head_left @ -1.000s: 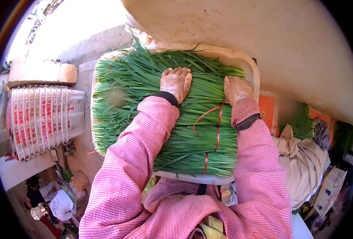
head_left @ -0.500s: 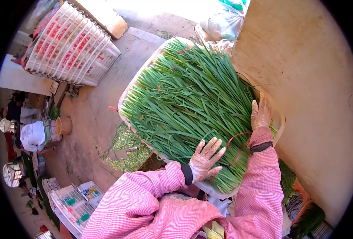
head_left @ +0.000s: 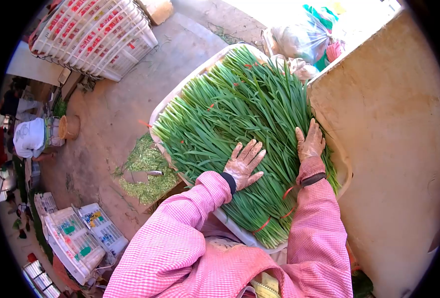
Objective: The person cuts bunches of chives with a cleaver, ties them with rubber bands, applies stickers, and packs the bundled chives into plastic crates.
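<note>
Long green leafy stalks (head_left: 239, 114), tied in bundles with red bands, fill a large white crate (head_left: 346, 174) in front of me. My left hand (head_left: 244, 164), in a thin see-through glove, lies palm down on the leaves with its fingers spread. Near the crate's right side my right hand (head_left: 311, 141), gloved the same way, rests on the leaves with fingers stretched out. Between my forearms, close to my body, red bands (head_left: 262, 225) circle the pale stalk ends of the nearest bundles.
Stacked white baskets (head_left: 98, 35) stand upper left. Plant trimmings (head_left: 148, 169) lie left of the crate, near flattened printed crates (head_left: 76, 238). A person in a white shirt (head_left: 30, 138) bends by a brown bucket (head_left: 69, 127). A wall (head_left: 393, 124) borders the right; plastic bags (head_left: 304, 39) sit behind.
Both hands have shifted up and left over the stalks, and the right hand now lies further in from the crate's right side. The camera view has turned slightly.
</note>
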`<state>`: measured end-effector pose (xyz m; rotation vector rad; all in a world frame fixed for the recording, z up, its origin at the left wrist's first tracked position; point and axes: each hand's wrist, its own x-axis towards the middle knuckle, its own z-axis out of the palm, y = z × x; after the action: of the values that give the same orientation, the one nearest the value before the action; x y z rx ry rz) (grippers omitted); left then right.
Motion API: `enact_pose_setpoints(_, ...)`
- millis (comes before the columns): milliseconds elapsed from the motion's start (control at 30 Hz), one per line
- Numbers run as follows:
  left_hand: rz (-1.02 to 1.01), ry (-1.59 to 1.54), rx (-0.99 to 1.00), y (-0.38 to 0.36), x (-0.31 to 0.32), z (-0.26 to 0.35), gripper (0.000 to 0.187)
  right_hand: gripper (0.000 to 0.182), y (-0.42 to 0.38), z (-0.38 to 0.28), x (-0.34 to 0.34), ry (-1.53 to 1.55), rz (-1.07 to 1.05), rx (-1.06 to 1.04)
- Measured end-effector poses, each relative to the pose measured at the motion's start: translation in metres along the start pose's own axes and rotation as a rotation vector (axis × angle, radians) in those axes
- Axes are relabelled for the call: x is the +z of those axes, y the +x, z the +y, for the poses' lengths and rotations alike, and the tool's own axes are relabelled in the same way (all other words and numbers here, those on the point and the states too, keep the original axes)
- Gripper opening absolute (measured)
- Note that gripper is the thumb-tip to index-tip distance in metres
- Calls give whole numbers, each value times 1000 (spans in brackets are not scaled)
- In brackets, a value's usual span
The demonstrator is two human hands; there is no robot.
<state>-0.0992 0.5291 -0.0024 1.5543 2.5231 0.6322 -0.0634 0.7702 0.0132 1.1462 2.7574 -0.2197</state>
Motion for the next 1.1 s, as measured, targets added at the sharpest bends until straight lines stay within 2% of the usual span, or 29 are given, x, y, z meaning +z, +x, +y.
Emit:
enact_pose_setpoints(33, 6, 6, 7, 1, 2, -1, 66, 61, -9, -5, -9, 111, 466, -252)
enact_pose_setpoints(67, 11, 11, 14, 0, 4, -1, 66, 61, -11, -11, -22, 101, 456, -258)
enact_pose_setpoints(133, -18, -7, -4, 2, -1, 1, 65, 39, -31, -46, -71, 348, -116, -649)
enact_pose_setpoints(200, -33, -11, -15, 1, -2, 2, 65, 26, -35, -74, -64, 31, -117, -955)
enact_pose_setpoints(333, 9, -32, -17, 1, 3, -2, 62, 20, -19, -114, -53, -304, -399, -905)
enact_pose_setpoints(467, 15, -139, -8, 0, 1, -5, 62, 17, -15, -117, -37, -489, -469, -962)
enact_pose_setpoints(533, 68, -151, 16, 1, 1, -6, 61, 18, -14, -108, -34, -125, -451, -783)
enact_pose_setpoints(567, 100, -143, 30, 1, 1, -7, 59, 16, -19, -102, -35, 397, -387, -582)
enact_pose_setpoints(600, 115, -152, 16, 1, 2, -7, 59, 15, -20, -106, -40, 528, -370, -547)
enact_pose_setpoints(667, 130, -161, 24, -1, 4, -7, 58, 15, -28, -118, -47, 262, -254, -772)
enact_pose_setpoints(700, 110, -160, 15, -2, 8, -7, 57, 15, -29, -123, -46, 256, -258, -778)
enact_pose_setpoints(767, 74, -165, 10, -1, 13, -8, 57, 13, -25, -142, -42, -287, -289, -920)
enact_pose_setpoints(833, -12, -193, 17, -1, 9, -9, 53, 14, -31, -173, -44, 97, -273, -825)
enact_pose_setpoints(867, -12, -189, 23, -3, 6, -10, 53, 13, -46, -199, -52, 467, -285, -772)
enact_pose_setpoints(900, -15, -63, -12, -9, 4, -8, 53, 14, -72, -224, -77, 701, -270, -865)
enact_pose_setpoints(933, -17, 47, -8, -15, 1, -1, 53, 27, -97, -236, -95, 830, -424, -974)
enact_pose_setpoints(967, 6, 166, 24, -12, -4, 0, 54, 50, -118, -240, -107, 850, -743, -932)
enact_pose_setpoints(1000, 46, 287, 58, -6, -12, 0, 54, 63, -135, -218, -78, 349, -359, -808)
enact_pose_setpoints(1033, 8, 0, 1, -13, -33, 4, 57, 78, -153, -196, -49, -176, -123, -597)
enact_pose_setpoints(1100, -7, -8, 69, -24, -64, 12, 57, 79, -139, -163, -57, 458, -78, -867)
